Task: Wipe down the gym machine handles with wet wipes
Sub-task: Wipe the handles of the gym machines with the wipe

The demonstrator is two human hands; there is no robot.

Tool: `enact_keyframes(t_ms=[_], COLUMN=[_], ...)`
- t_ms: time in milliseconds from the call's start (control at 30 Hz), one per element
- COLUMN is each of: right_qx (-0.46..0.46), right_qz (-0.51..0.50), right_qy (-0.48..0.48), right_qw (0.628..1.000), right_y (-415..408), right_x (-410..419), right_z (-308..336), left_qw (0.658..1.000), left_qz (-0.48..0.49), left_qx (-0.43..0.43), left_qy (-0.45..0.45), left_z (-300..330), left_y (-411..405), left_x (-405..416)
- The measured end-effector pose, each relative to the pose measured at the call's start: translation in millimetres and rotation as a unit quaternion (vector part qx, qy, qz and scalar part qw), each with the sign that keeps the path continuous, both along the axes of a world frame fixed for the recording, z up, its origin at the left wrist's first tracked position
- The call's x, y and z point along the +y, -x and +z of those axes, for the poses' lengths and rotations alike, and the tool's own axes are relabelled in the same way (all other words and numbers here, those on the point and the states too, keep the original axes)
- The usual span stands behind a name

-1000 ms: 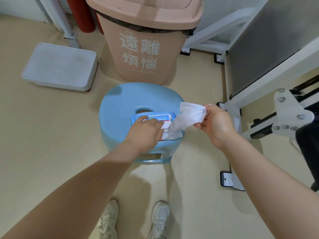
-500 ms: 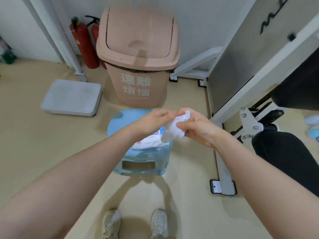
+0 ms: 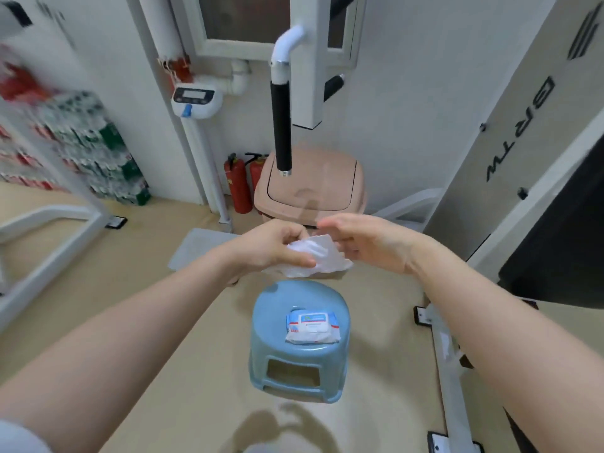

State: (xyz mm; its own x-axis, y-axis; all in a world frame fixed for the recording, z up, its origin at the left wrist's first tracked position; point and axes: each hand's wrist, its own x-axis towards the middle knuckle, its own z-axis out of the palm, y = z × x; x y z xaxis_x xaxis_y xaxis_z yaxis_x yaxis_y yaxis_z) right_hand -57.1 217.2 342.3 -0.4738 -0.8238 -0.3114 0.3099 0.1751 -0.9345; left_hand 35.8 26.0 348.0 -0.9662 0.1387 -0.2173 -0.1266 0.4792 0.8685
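Above the stool: a crumpled white wet wipe (image 3: 315, 258) held between both hands.
Left hand (image 3: 273, 248): fingers curled round the wipe.
Right hand (image 3: 369, 243): fingertips pinching its edge.
Wipe pack (image 3: 312, 326): on the round blue plastic stool (image 3: 295, 371).
Black foam-covered machine handle (image 3: 282, 125): hanging upright beyond the hands.

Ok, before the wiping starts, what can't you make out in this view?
- Wet wipe: partly covered by the left hand; its fold is unclear.
- Right hand: its fingers are motion-blurred, so contact with the wipe is uncertain.
- Wipes pack on the stool: label too small to read.
- Black handle: its far side is hidden.
- Shelf goods at left: blurred.
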Motion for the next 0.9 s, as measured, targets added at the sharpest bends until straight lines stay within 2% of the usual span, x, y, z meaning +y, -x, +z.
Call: enact_keyframes(t_ms=[200,333,467,633,700,767,833,900], right_qx=[0.048,0.063,0.023,-0.06,-0.057,-0.039,0.047,0.188], right_qz=[0.104,0.132,0.086,0.026,-0.023,-0.107,-0.198,-0.286], right_qy=[-0.037,-0.055,-0.022,0.103,0.115,0.068,-0.054,-0.184], right_qw=[0.993,0.988,0.996,0.993,0.992,0.991,0.978,0.921], right_y=[2.8,16.7,40.7,57.0,61.7,68.2,79.6,87.8], right_x=[-35.1,-37.9,-34.0,-44.1,-58.0,-70.1,-79.8,-87.1], right_z=[10.0,7.4,3.6,10.3,13.9,15.7,13.7,15.5], left_qw=[0.994,0.998,0.996,0.999,0.999,0.985,0.968,0.966], left_qz=[0.029,0.035,0.062,0.031,-0.002,-0.053,-0.041,0.051], left_qx=[0.055,0.037,0.056,0.03,0.005,-0.015,0.005,0.073], left_qy=[0.092,0.043,0.037,0.015,0.051,0.162,0.248,0.241], left_z=[20.8,20.6,19.0,23.2,24.6,25.3,30.5,42.4], left_y=[-2.2,3.0,16.0,39.5,54.3,69.5,86.5,101.2], left_x=[-13.6,-23.5,-43.0,-72.1,-78.9,-87.8,-101.2,-115.5])
